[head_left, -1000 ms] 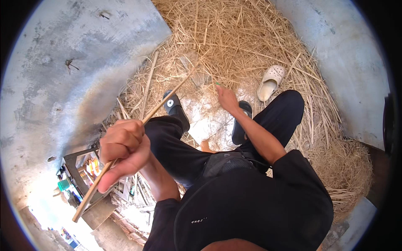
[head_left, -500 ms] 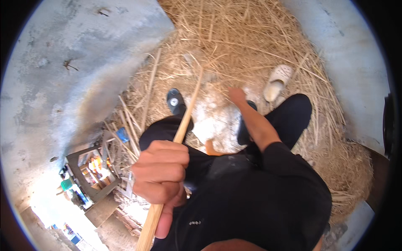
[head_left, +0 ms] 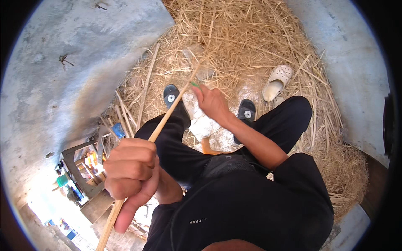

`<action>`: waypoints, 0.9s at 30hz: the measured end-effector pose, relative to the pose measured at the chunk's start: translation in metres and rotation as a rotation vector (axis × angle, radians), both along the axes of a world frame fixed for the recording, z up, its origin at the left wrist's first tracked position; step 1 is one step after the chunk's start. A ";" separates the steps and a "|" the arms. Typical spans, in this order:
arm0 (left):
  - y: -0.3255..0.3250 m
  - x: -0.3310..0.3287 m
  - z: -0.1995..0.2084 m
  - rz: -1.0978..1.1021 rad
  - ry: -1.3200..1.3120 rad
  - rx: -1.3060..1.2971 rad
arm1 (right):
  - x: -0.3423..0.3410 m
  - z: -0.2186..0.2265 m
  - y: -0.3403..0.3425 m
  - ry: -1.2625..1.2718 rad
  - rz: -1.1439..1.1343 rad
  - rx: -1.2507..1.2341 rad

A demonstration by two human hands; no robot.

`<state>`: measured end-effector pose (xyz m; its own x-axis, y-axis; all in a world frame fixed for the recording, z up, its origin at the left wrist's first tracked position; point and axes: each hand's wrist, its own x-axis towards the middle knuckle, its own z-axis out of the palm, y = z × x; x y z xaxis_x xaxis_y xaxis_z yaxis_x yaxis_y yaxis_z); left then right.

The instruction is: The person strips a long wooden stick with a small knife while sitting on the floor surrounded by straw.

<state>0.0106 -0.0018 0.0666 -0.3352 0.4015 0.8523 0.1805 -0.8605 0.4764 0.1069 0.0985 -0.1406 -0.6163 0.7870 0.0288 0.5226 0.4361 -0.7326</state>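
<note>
My left hand (head_left: 130,169) is closed in a fist round a long pale bamboo strip (head_left: 165,120), low on the left. The strip slants from the lower edge up and away between my feet, its thin far end over the straw. Close to that far part, my right hand (head_left: 212,103) is closed, with a small green thing (head_left: 195,84) showing at its fingertips beside the strip. Most of the green thing is hidden in the hand, so its kind cannot be made out.
Straw and thin shavings (head_left: 247,37) cover the floor ahead. A beige clog (head_left: 277,82) lies at the right. Loose strips (head_left: 147,85) lie at the left, near a blue item (head_left: 118,130) and a wooden frame (head_left: 76,167). Grey walls (head_left: 83,62) stand on both sides.
My right hand has come back toward me and left, from the straw to the strip, and the green thing now shows. My left hand has shifted left and slightly down with the strip.
</note>
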 end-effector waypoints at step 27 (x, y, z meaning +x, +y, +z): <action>0.005 0.029 -0.001 -0.129 0.101 -0.024 | -0.003 -0.158 0.075 -0.308 -0.124 -0.052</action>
<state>0.0396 0.0035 0.0659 -0.1926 0.4563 0.8687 0.1169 -0.8683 0.4820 0.1040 0.1739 -0.2989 -0.4892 0.8520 -0.1861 0.7696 0.3214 -0.5517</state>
